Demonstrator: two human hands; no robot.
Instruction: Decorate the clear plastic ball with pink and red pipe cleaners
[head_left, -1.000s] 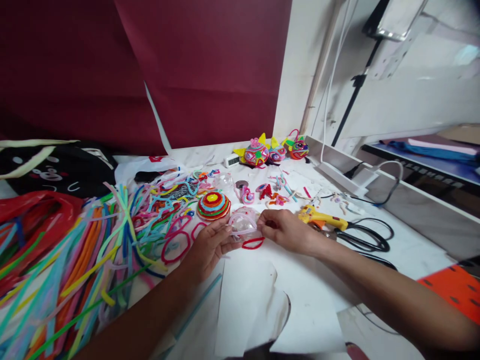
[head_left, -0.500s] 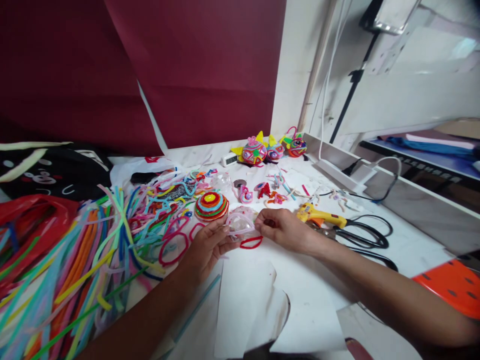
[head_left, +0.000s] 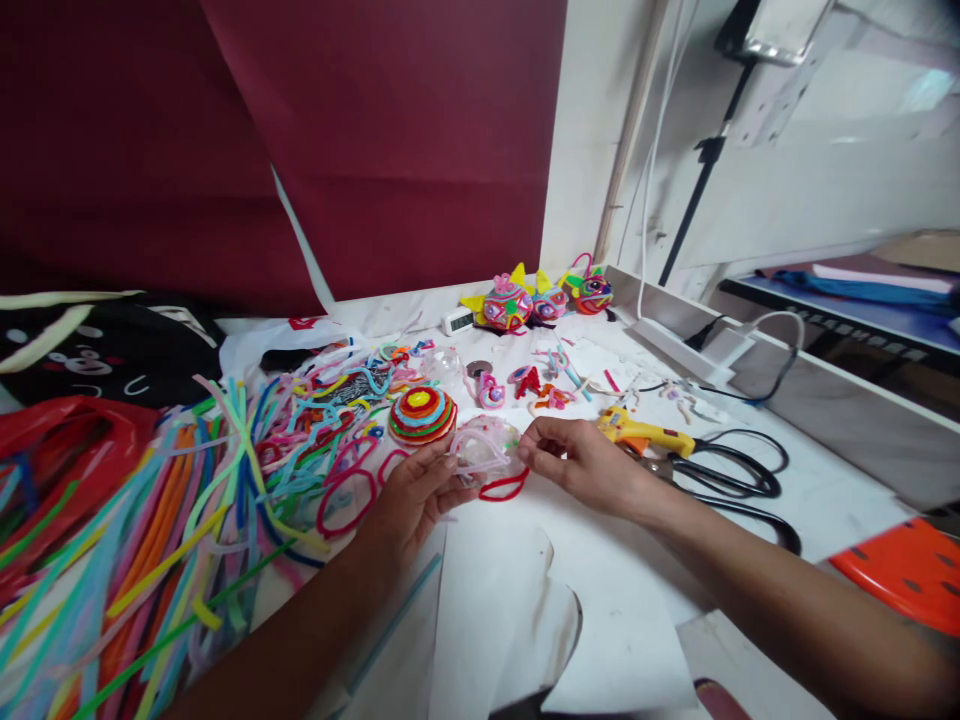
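Observation:
My left hand (head_left: pixel 420 490) pinches a pale pink pipe cleaner (head_left: pixel 480 465), which bends in a loop toward the right. Close to the loop's right side is my right hand (head_left: pixel 570 460), thumb and forefinger pressed together; what they hold, if anything, is too small to tell. Just behind the loop sits a clear plastic dome (head_left: pixel 487 432), partly covered by it. A dome wound in coloured pipe-cleaner rings (head_left: pixel 422 415) rests left of that, beyond my left fingers. Below the loop lies a red pipe-cleaner ring (head_left: pixel 504 490) on the white table.
Loose pipe cleaners (head_left: pixel 165 540) cover the left side. A yellow glue gun (head_left: pixel 649 432) and black-handled scissors (head_left: pixel 739 475) lie right of my right hand. Finished fish-like figures (head_left: pixel 510 303) stand at the back near a power strip (head_left: pixel 686 355). Cut white paper (head_left: pixel 487 600) lies in front.
My right fingertips have shifted slightly right, away from the pipe cleaner's loop. The loop sits a little lower and shows more of the clear dome. My left hand stays nearly still.

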